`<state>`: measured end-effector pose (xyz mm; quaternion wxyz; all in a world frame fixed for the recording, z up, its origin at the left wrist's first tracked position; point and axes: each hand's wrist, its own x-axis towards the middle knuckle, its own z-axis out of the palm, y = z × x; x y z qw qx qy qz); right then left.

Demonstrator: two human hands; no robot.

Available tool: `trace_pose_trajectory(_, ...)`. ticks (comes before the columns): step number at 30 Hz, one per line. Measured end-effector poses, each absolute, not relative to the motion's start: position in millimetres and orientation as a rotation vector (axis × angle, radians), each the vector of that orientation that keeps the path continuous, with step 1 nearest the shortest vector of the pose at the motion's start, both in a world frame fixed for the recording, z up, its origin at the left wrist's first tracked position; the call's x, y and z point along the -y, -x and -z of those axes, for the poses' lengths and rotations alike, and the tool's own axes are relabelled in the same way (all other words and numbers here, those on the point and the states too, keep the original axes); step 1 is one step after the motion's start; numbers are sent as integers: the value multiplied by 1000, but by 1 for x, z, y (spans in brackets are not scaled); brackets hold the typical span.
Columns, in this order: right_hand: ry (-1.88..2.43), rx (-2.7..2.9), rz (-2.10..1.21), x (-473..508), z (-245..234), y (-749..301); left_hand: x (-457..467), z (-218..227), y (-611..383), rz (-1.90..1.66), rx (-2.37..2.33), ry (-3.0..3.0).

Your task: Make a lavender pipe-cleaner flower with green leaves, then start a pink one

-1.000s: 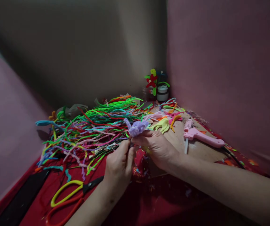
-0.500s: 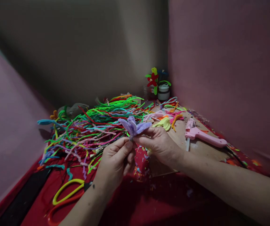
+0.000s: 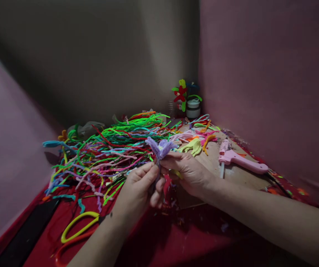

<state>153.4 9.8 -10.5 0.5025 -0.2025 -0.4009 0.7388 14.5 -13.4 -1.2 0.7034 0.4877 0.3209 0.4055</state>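
A purple pipe-cleaner flower [image 3: 161,148] with pointed petals is held up between my two hands. My left hand [image 3: 142,185] pinches its thin stem from below, the fingers curled round. Close against it, my right hand [image 3: 188,170] is closed at the base of the petals, thumb and forefinger pressed together. A small yellowish bit shows under the right fingers; I cannot make out what it is. Behind the flower spreads a heap of many-coloured pipe cleaners [image 3: 115,144].
Scissors [image 3: 78,230] with yellow and orange handles lie by my left forearm. A pink glue gun [image 3: 240,161] rests on the brown board [image 3: 206,163] at right. Pipe-cleaner flowers [image 3: 180,92] stand beside a small jar [image 3: 193,109] at the back. A black flat object [image 3: 27,231] lies front left.
The purple flower has turned in my fingers and its petals now point more upward. More of the stem shows, and both hands have shifted slightly.
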Motion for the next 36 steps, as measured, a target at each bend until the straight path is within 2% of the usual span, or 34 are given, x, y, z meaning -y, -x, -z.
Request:
trace_pose_trajectory(4,487,930,-1682,-10,13,-151,20,2,-19,-1189,-1266,-1718)
trace_pose_trajectory(8,512,1102,-1526,-9,17,-151,24,7,-18,-1236,-1473,-2098)
trace_pose_trajectory(18,645,1334,-1324,-10,9,-159,25,-7,-21,-1163,-1168,-1371)
trace_pose_trajectory(26,480,1097,-1659,-10,8,-157,22,-9,-19,-1062,-943,-1123)
trace_pose_trajectory(33,429,1004,-1899,-10,10,-159,14,3,-11,-842,-496,-937)
trace_pose_trajectory(36,413,940,-1894,-10,10,-158,15,1,-14,-839,-571,-996)
